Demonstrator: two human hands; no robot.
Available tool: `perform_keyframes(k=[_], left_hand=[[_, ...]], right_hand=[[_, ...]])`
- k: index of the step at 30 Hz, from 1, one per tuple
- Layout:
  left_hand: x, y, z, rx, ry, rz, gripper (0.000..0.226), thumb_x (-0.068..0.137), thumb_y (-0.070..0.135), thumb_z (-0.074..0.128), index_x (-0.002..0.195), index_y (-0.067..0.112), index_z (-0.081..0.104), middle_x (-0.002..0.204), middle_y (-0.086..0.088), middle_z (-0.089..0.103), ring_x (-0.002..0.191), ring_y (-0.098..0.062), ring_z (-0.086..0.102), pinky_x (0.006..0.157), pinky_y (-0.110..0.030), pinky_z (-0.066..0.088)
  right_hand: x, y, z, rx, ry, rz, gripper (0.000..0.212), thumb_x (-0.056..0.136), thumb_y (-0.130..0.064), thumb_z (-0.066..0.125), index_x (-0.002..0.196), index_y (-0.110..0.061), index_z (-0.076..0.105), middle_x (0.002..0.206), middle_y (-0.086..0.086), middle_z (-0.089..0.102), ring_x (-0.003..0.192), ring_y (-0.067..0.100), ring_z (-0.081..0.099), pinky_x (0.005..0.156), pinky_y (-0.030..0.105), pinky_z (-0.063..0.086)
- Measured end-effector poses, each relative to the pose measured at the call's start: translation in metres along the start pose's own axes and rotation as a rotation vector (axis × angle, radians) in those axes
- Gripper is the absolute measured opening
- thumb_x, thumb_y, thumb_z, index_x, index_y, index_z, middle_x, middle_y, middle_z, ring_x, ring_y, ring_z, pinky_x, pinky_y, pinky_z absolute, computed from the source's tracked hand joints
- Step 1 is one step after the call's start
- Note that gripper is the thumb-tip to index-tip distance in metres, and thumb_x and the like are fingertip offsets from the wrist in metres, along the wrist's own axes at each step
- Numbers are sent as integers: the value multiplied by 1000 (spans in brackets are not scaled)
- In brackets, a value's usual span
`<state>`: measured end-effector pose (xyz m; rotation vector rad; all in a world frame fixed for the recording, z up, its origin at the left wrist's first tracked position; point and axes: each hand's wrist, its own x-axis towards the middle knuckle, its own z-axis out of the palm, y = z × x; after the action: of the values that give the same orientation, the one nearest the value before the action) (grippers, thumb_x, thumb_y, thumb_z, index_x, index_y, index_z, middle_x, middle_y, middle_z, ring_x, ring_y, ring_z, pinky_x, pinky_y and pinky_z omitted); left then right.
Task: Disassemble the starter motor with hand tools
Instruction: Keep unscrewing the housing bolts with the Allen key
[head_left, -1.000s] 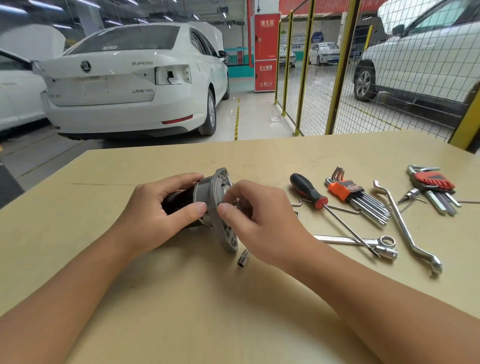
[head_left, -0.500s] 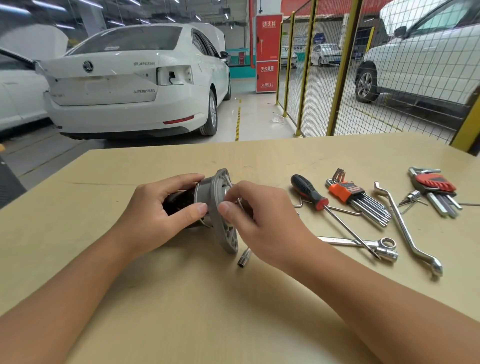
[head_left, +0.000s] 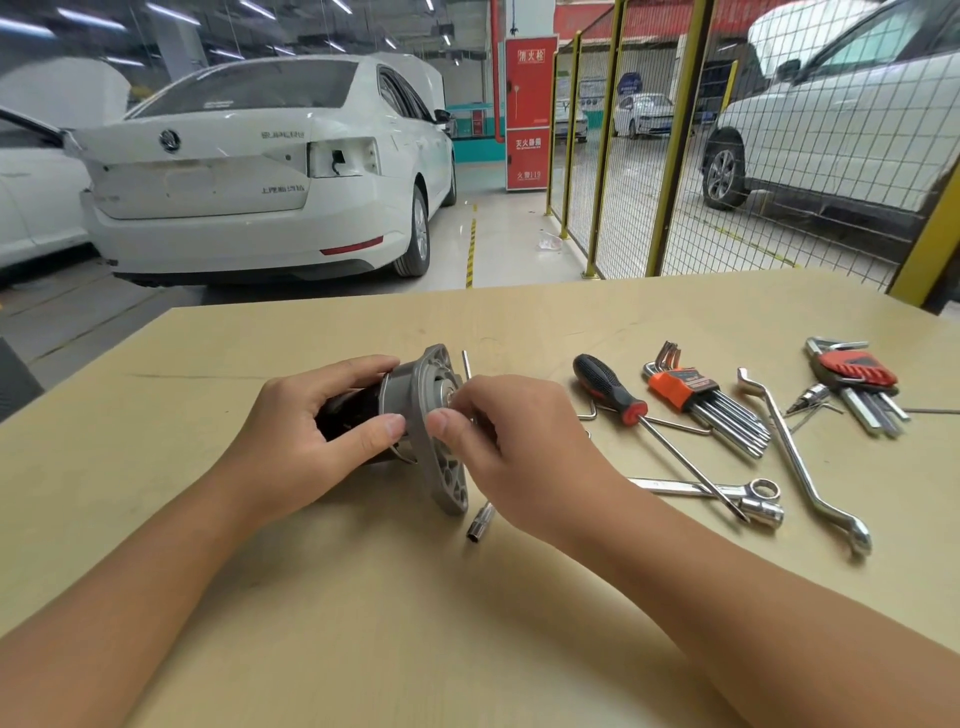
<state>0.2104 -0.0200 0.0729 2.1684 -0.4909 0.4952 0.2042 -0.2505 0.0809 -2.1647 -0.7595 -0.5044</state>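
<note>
On table (head_left: 311, 597) — both hands grip starter motor (head_left: 415, 410); tools right.

A starter motor (head_left: 415, 415) lies on its side on the bench (head_left: 363, 623), between the left hand (head_left: 306, 431) and the right hand (head_left: 509, 447). A small socket (head_left: 479, 522) lies just before its flange. To the right sit a screwdriver (head_left: 613, 395), then a hex key set (head_left: 711, 400), an offset wrench (head_left: 800, 457) and a second key set (head_left: 852, 379) farthest right. What appears to be a ratchet wrench (head_left: 727, 491) lies under the screwdriver's shaft. Behind the bench stands a car (head_left: 249, 171), with a wire fence (head_left: 727, 156) to its right.
</note>
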Motion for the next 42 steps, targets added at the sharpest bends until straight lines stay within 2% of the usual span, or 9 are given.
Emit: perform_keyframes(k=[2, 7, 12, 15, 17, 23, 37, 39, 42], left_hand=[[0, 0, 0, 5, -5, 2, 63, 73, 57, 73, 130, 30, 71, 122, 25, 72, 117, 2, 66, 98, -10, 48], [-1, 4, 1, 134, 74, 98, 58, 77, 54, 71, 129, 29, 68, 123, 17, 71, 117, -1, 64, 100, -17, 48], [0, 11, 4, 287, 175, 378, 22, 83, 30, 72, 84, 8, 74, 121, -5, 69, 111, -30, 64, 93, -42, 49], [-1, 13, 7, 260, 149, 351, 22, 84, 29, 70, 76, 8, 75, 120, -7, 70, 108, -32, 61, 89, -42, 46], [-2, 13, 7, 254, 147, 348, 22, 84, 28, 70, 77, 8, 76, 120, -8, 70, 108, -33, 61, 90, -42, 46], [-2, 18, 9, 259, 114, 403, 21, 85, 23, 69, 77, 6, 77, 120, -9, 70, 105, -33, 61, 91, -35, 45], [-4, 12, 8, 272, 91, 406, 20, 82, 27, 73, 84, 8, 78, 129, -8, 66, 115, -31, 62, 93, -48, 48], [-3, 9, 8, 283, 94, 411, 25, 79, 30, 75, 90, 8, 76, 131, -8, 64, 116, -33, 62, 92, -52, 49], [-2, 4, 6, 288, 62, 363, 58, 73, 41, 80, 124, 15, 66, 137, -2, 59, 123, -29, 61, 97, -60, 49]], right_hand=[[0, 0, 1, -28, -9, -16, 27, 98, -25, 65, 78, -6, 63, 64, -1, 53, 64, 13, 44, 61, 25, 28], [-1, 1, -1, 54, 32, 29, 17, 89, -30, 77, 90, -15, 68, 62, -18, 42, 65, -4, 48, 62, 10, 34], [0, 3, 0, -19, 12, -25, 31, 99, -27, 65, 75, -7, 64, 63, 0, 53, 64, 14, 46, 61, 27, 34], [0, 2, -2, -14, -9, 1, 17, 94, -22, 70, 84, -9, 67, 65, -12, 49, 66, 3, 48, 63, 15, 35], [0, 1, -2, -11, 2, 13, 11, 91, -24, 74, 89, -14, 70, 64, -18, 45, 66, -4, 46, 64, 9, 34], [0, 4, -2, -40, -4, 6, 22, 95, -31, 68, 83, -13, 70, 67, -7, 54, 66, 7, 48, 61, 14, 33], [0, 2, 1, -15, -7, -30, 19, 96, -23, 66, 83, -10, 65, 71, -2, 56, 68, 13, 46, 62, 25, 33], [0, 3, -2, -14, -1, -30, 17, 95, -22, 66, 83, -10, 64, 72, -1, 57, 69, 14, 47, 64, 27, 33], [3, 5, -13, 2, 36, -53, 14, 93, -19, 68, 83, -9, 66, 71, -2, 59, 68, 12, 48, 64, 24, 35]])
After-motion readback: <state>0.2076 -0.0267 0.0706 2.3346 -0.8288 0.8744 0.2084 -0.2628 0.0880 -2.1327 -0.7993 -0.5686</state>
